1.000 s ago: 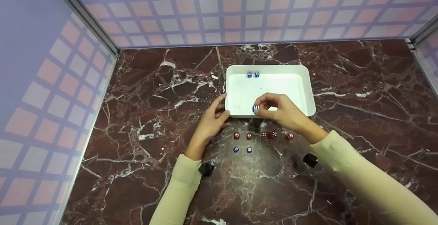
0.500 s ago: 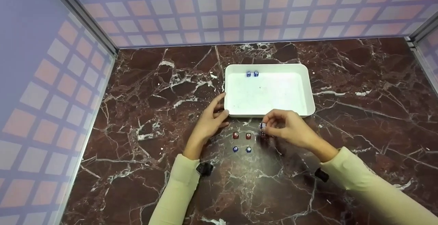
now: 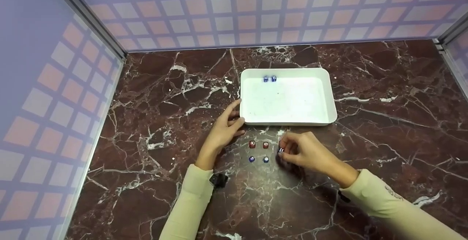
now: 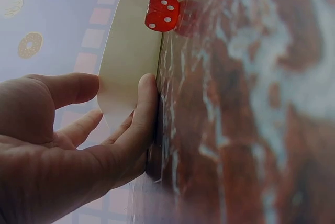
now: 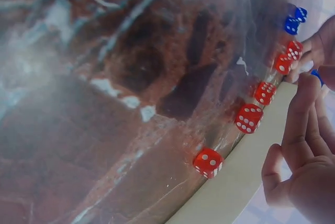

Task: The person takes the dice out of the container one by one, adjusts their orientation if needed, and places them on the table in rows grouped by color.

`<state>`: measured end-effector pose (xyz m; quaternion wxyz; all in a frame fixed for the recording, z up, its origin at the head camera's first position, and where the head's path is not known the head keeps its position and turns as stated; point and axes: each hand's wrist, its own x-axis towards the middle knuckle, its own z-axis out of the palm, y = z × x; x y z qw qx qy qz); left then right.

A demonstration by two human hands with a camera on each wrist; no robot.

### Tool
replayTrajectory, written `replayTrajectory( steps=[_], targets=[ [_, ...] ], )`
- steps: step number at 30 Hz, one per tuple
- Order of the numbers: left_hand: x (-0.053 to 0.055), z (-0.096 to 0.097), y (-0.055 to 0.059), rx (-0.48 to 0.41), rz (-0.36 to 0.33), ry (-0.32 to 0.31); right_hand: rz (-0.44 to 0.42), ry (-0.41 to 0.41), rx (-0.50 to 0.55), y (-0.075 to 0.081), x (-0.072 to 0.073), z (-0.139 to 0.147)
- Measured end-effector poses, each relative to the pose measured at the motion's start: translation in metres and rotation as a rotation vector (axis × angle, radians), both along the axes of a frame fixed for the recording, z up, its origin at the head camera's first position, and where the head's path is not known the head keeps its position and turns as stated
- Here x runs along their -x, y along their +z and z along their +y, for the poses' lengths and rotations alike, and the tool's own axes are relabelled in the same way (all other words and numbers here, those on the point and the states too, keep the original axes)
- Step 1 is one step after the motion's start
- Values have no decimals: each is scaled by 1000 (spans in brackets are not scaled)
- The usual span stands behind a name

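My right hand (image 3: pixel 310 152) pinches a blue die (image 3: pixel 280 151) between thumb and fingertips, low over the marble tabletop in front of the white tray (image 3: pixel 299 103). With fingers extended, my left hand (image 3: pixel 223 132) touches the tray's near-left corner. Two blue dice (image 3: pixel 270 79) lie inside by the tray's far wall. Outside, a red die (image 3: pixel 252 144) and another red die (image 3: pixel 265 144) stand above a blue die (image 3: pixel 251 159) and a second blue die (image 3: pixel 266 159). More red dice (image 5: pixel 249 118), hidden by my right hand in the head view, show in the right wrist view.
The dark red marble tabletop (image 3: pixel 175 123) has white veins. Behind it rises a purple wall panel (image 3: pixel 219 10) with pink and white squares, and another panel (image 3: pixel 44 97) stands at the left. A black wrist device (image 3: pixel 219 180) sits at my left sleeve.
My right hand has moved from over the tray's near edge toward me with the blue die, now over the tabletop right of the dice. The left hand stays at the tray corner.
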<state>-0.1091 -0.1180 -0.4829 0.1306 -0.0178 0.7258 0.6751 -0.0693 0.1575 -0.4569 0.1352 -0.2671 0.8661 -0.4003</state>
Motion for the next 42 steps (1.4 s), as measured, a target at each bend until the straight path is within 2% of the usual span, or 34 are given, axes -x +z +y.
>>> replayTrajectory(
  steps=[6, 13, 25, 42],
  targets=[
    [-1, -1, -1, -7, -8, -7, 140, 2, -100, -8, -4, -2],
    [0, -1, 1, -8, 6, -17, 174, -14, -217, -15, -8, -4],
    [1, -1, 1, -12, -2, -9, 360, 13, -334, -18, -11, -5],
    [0, -1, 1, -16, -23, -14, 392, 20, -344, -20, -13, -1]
  ],
)
